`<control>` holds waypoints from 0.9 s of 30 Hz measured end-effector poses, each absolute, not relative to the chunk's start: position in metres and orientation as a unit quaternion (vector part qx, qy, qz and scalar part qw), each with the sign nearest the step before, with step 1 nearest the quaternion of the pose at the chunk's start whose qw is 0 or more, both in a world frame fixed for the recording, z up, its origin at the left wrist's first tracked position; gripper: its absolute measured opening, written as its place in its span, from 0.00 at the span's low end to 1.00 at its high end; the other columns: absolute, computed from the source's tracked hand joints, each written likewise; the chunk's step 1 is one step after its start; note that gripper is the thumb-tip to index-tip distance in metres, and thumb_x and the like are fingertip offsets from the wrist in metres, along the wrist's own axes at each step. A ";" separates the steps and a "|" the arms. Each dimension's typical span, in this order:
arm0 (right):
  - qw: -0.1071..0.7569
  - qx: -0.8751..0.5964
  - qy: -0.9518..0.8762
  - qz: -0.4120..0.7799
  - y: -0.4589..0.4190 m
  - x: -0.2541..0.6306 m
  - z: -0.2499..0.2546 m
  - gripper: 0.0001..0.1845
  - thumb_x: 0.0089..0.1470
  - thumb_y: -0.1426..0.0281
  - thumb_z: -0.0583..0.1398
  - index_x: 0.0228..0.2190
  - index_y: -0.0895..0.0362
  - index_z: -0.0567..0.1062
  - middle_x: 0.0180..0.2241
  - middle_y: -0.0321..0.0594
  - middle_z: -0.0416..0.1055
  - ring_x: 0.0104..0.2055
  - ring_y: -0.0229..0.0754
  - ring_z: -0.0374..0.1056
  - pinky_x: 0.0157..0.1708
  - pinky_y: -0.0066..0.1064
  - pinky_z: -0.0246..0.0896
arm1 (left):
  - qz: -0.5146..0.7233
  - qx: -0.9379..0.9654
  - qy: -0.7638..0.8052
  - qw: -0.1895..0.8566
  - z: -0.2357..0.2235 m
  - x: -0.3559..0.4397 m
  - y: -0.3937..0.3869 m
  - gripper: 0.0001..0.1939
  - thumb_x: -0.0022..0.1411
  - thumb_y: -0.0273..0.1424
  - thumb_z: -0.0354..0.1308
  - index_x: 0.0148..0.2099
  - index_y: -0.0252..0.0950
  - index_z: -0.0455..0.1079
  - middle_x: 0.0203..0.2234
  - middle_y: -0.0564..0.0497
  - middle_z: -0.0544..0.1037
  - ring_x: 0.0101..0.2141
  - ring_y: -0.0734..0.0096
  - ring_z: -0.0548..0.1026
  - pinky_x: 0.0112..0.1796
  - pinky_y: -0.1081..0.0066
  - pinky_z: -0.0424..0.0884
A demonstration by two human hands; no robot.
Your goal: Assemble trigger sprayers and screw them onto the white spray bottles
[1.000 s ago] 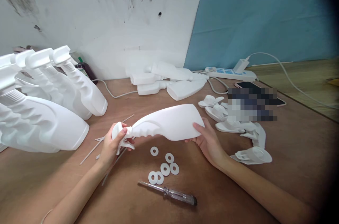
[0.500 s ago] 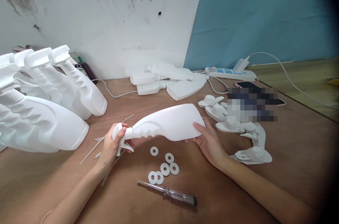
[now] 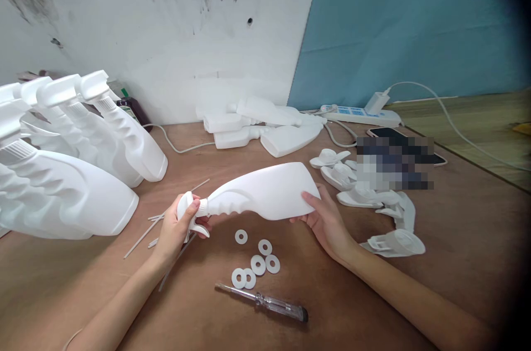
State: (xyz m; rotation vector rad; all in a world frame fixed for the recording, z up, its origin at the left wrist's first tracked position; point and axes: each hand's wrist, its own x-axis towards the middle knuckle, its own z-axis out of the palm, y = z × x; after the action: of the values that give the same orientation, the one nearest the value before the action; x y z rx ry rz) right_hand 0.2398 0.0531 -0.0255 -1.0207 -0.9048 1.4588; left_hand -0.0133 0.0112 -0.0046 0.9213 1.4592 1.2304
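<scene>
A white spray bottle (image 3: 265,190) lies sideways in the air between my hands, above the brown table. My left hand (image 3: 178,224) is wrapped round its trigger head (image 3: 187,210), at the neck end. At the broad base, my right hand (image 3: 326,218) grips with the thumb on the near face and the fingers underneath. Below the bottle are several white ring washers (image 3: 258,265), two of them overlapping. Nearer to me lies a screwdriver (image 3: 269,304) with a clear handle. Thin white tubes (image 3: 143,237) are scattered under and beside my left hand.
Several spray bottles with heads (image 3: 116,130) stand at the left. Headless white bottles (image 3: 290,138) lie by the wall. Loose trigger heads (image 3: 357,193) are strewn at the right, near a phone (image 3: 398,138) and a power strip (image 3: 352,113) with cables. A dark bottle (image 3: 135,108) stands behind.
Almost nothing differs. My left hand has shifted very slightly at the trigger head; the bottle and my right hand hold nearly the same place.
</scene>
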 end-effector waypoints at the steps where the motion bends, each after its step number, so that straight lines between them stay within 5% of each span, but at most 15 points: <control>1: 0.541 -0.431 -0.381 0.613 0.053 0.240 -0.025 0.17 0.44 0.61 0.62 0.34 0.52 0.62 0.37 0.34 0.68 0.34 0.39 0.67 0.21 0.29 0.68 | 0.501 0.378 0.602 0.493 -0.005 -0.014 0.011 0.23 0.47 0.46 0.58 0.38 0.34 0.60 0.18 0.53 0.70 0.18 0.69 0.71 0.16 0.73 0.67; 14: 0.554 -0.423 -0.364 0.618 0.054 0.240 -0.024 0.17 0.43 0.61 0.62 0.34 0.53 0.63 0.36 0.35 0.67 0.32 0.38 0.67 0.21 0.28 0.67 | 0.522 0.400 0.561 0.502 -0.002 -0.015 0.008 0.23 0.42 0.36 0.65 0.40 0.30 0.66 0.28 0.46 0.75 0.30 0.62 0.74 0.27 0.68 0.74; 27: 0.546 -0.426 -0.368 0.620 0.053 0.238 -0.024 0.17 0.43 0.61 0.63 0.34 0.53 0.64 0.35 0.34 0.67 0.32 0.37 0.66 0.20 0.27 0.67 | 0.504 0.381 0.589 0.504 -0.006 -0.016 0.011 0.20 0.49 0.44 0.59 0.33 0.31 0.62 0.20 0.51 0.72 0.20 0.70 0.72 0.21 0.71 0.71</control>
State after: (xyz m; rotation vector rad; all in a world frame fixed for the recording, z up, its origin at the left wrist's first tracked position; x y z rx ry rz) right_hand 0.2383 0.0531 -0.0244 -1.0089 -0.8734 1.4711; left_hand -0.0159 0.0108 -0.0062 0.9208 1.4222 1.2167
